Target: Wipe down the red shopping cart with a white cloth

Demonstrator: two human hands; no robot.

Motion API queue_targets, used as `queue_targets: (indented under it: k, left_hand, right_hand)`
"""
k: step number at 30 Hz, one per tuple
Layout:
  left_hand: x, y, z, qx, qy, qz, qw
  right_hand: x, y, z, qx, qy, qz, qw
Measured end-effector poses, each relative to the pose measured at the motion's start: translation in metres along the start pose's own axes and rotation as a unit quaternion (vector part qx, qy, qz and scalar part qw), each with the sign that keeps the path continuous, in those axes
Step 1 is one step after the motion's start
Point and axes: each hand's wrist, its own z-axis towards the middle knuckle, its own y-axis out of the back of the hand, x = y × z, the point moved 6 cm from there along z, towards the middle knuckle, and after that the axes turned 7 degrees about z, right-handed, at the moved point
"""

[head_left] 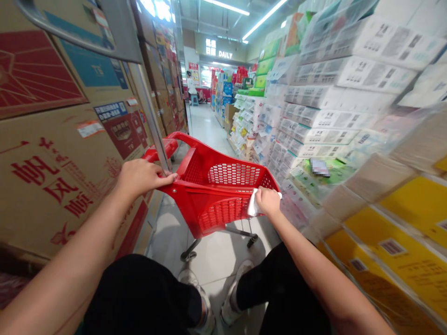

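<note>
A red plastic shopping cart (213,186) on small wheels stands in a narrow shop aisle in front of me. My left hand (141,176) is closed over the cart's near left rim, beside its red handle. My right hand (267,201) presses a white cloth (252,204) against the cart's near right corner, fingers curled round the cloth. The basket looks empty inside. My knees in black trousers and my light shoes show below the cart.
Stacked brown cardboard boxes (52,177) wall the left side, with a grey metal post (150,111) close to my left hand. Wrapped packs of tissue (331,107) and yellow boxes (401,232) crowd the right. The tiled aisle (206,125) runs ahead toward more shelves.
</note>
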Motion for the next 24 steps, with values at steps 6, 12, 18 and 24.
queue_targets:
  k: [6,12,18,24]
  left_hand:
    - [-0.021,0.014,-0.006,0.004,0.006,-0.025,1.0]
    - [-0.041,0.022,-0.006,-0.003,0.007,-0.03,1.0]
    - [-0.038,0.019,-0.004,0.0,0.002,-0.035,0.999]
    - [-0.033,0.013,-0.001,0.012,-0.006,-0.035,0.999]
  right_hand:
    - [0.128,0.011,0.002,-0.006,0.041,0.09,0.995]
    - [0.243,0.048,0.009,-0.052,0.103,0.209,0.971]
    - [0.185,0.029,0.007,-0.013,0.129,0.178,0.976]
    - [0.045,0.004,0.003,0.01,0.059,0.052,0.997]
